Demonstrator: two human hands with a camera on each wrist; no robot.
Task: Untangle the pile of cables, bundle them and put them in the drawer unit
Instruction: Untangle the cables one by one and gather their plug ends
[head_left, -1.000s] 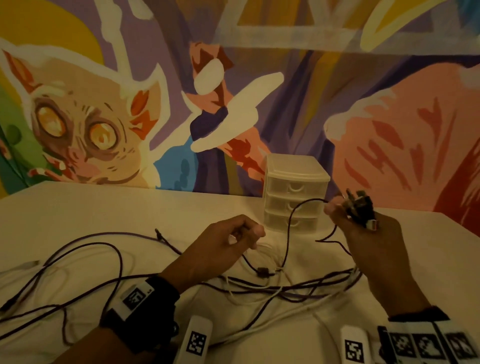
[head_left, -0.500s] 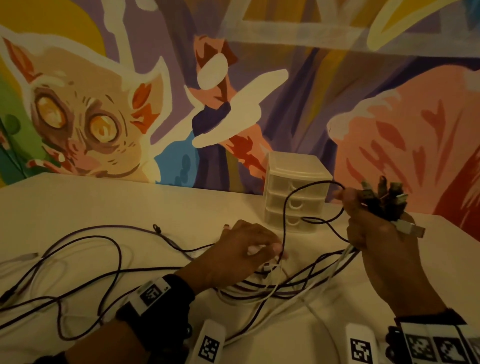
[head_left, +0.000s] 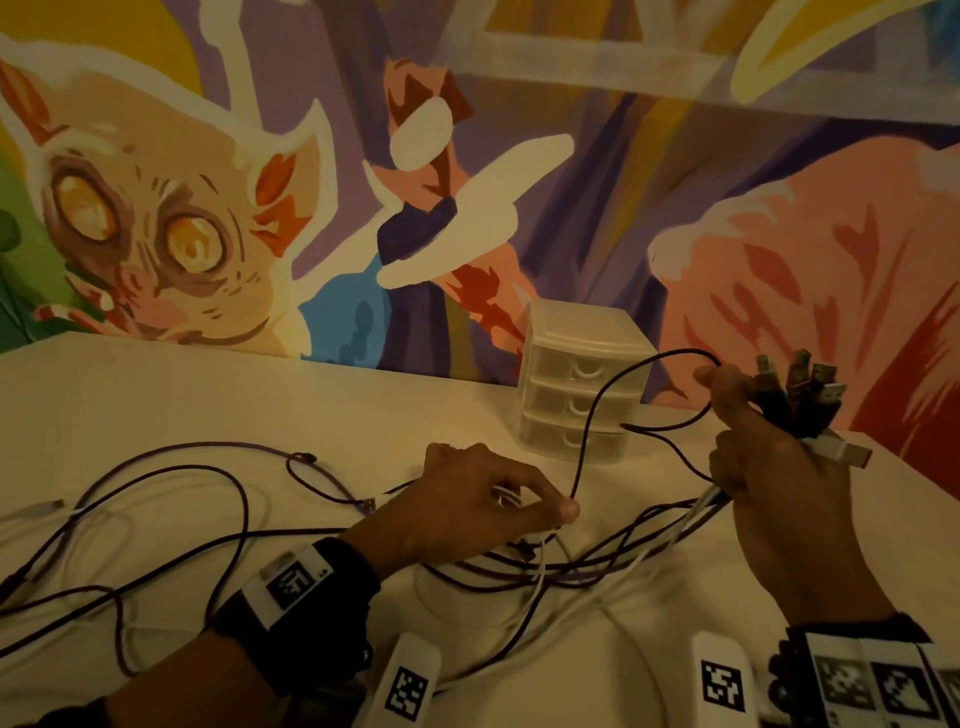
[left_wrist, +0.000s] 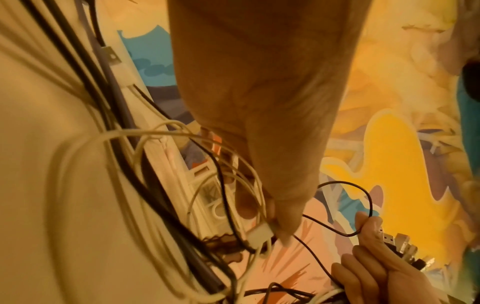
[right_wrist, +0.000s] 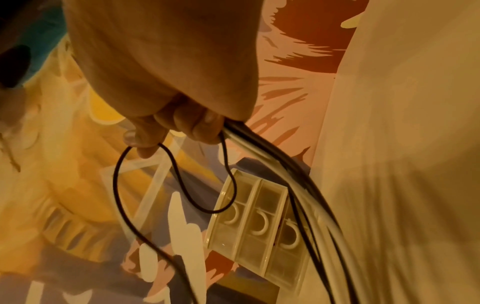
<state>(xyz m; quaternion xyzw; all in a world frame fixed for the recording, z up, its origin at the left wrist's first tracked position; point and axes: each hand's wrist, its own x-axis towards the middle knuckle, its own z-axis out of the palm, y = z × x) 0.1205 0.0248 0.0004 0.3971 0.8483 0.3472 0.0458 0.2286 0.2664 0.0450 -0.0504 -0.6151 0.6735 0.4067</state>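
The right hand (head_left: 779, 452) has lifted higher, its fingers (right_wrist: 179, 123) wrapped round a bunch of cable ends (head_left: 800, 395). The left hand (head_left: 483, 504) has slid over to pinch a white plug (left_wrist: 259, 234). So sorting is under way. The cables (head_left: 571, 566), dark and white, lie looped on the bench (head_left: 208, 395), near the shut drawer unit (head_left: 582, 384).

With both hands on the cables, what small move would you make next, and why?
Probably lift the left hand to draw its thin dark cable free, since the right hand already grips the gathered plugs while loops lie crossed on the table.
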